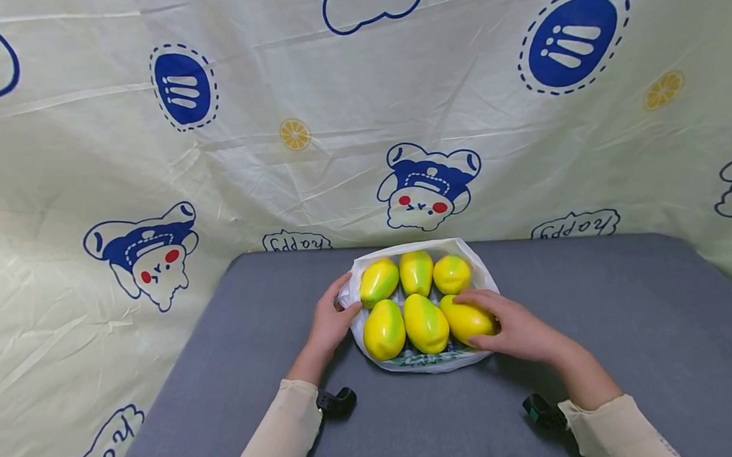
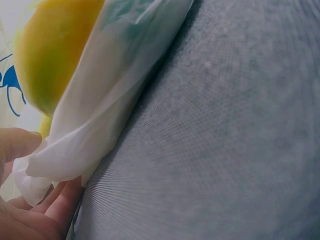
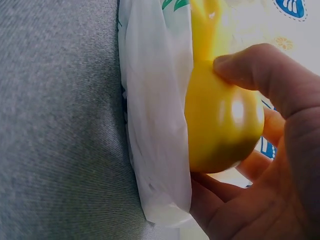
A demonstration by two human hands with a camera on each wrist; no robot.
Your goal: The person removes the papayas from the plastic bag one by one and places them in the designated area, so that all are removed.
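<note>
A white plastic bag (image 1: 482, 273) with green print lies open on the table, its rim folded low around several yellow-green mangoes in two rows. My left hand (image 1: 331, 323) holds the bag's left edge; in the left wrist view the white plastic (image 2: 95, 115) runs between thumb and fingers, beside a mango (image 2: 55, 50). At the front right, my right hand (image 1: 518, 325) grips a yellow mango (image 1: 466, 318). The right wrist view has the thumb on top of this mango (image 3: 225, 125) and the fingers around its far side and underneath, right by the bag's wall (image 3: 157, 115).
The grey cloth-covered table (image 1: 600, 297) extends to both sides of the bag. Behind it hangs a pale curtain (image 1: 338, 188) with blue cartoon prints. Each wrist wears a black device, one on the left (image 1: 338, 403) and one on the right (image 1: 542, 412).
</note>
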